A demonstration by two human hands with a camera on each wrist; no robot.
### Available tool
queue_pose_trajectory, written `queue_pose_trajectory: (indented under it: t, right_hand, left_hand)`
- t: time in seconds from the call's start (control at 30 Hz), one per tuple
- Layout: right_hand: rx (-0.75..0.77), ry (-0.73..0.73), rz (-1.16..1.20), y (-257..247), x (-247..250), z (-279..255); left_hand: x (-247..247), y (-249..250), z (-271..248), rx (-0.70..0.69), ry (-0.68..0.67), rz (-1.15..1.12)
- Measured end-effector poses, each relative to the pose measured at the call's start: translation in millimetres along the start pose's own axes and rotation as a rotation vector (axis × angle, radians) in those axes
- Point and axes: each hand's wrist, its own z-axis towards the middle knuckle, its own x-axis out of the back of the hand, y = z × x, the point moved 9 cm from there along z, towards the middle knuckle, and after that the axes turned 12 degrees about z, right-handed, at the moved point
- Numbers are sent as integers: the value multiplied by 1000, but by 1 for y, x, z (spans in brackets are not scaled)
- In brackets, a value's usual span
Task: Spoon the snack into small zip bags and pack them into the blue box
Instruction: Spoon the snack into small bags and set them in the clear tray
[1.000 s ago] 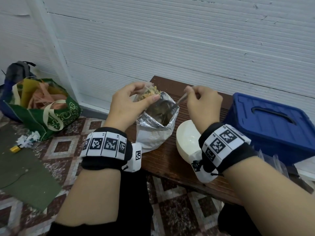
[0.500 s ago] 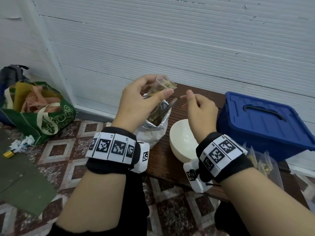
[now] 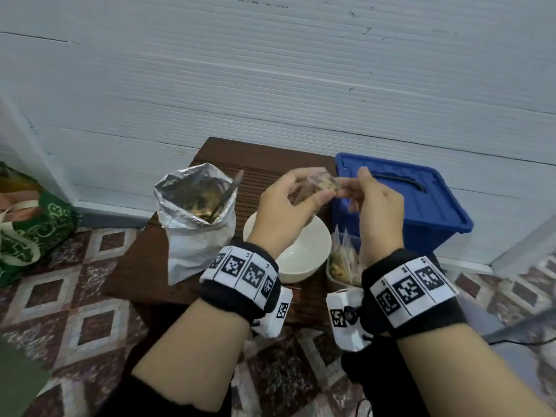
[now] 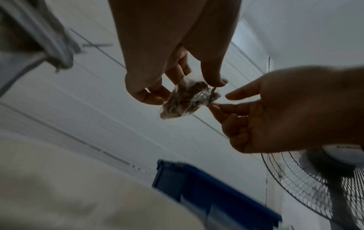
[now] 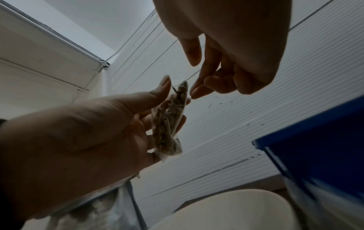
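Note:
My left hand (image 3: 313,189) holds a small clear zip bag (image 3: 326,184) filled with brown-yellow snack, raised over the white bowl (image 3: 301,254). My right hand (image 3: 350,188) pinches the bag's right end between thumb and forefinger. From the left wrist view the zip bag (image 4: 187,101) hangs between the fingertips of both hands. The right wrist view has the zip bag (image 5: 170,123) lying against my left hand's fingers. The spoon (image 3: 230,191) stands alone in the open foil snack bag (image 3: 198,233). The blue box (image 3: 421,203) sits at the right with its lid on.
All of this is on a low dark wooden table (image 3: 144,266) against a white ribbed wall. A small tub of filled zip bags (image 3: 343,263) stands before the box. A green cloth bag (image 3: 33,230) lies on the tiled floor at left. A fan (image 4: 315,179) stands nearby.
My left hand carried the filled zip bag rightward from above the foil bag to over the bowl. My right hand let go of the spoon, left it in the foil bag, and took the bag's end.

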Motion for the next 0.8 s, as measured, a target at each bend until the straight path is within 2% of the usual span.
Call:
queue_pose_trajectory:
  t: [0.2, 0.43, 0.8]
  right_hand:
    - [-81, -7, -143, 30, 31, -3]
    - [-156, -10, -205, 48, 45, -1]
    - [-89, -50, -194, 33, 42, -3]
  left_hand:
    - [-37, -40, -5, 85, -132, 152]
    - [-49, -50, -12, 107, -273, 249]
    - [-47, -54, -15, 100, -387, 296]
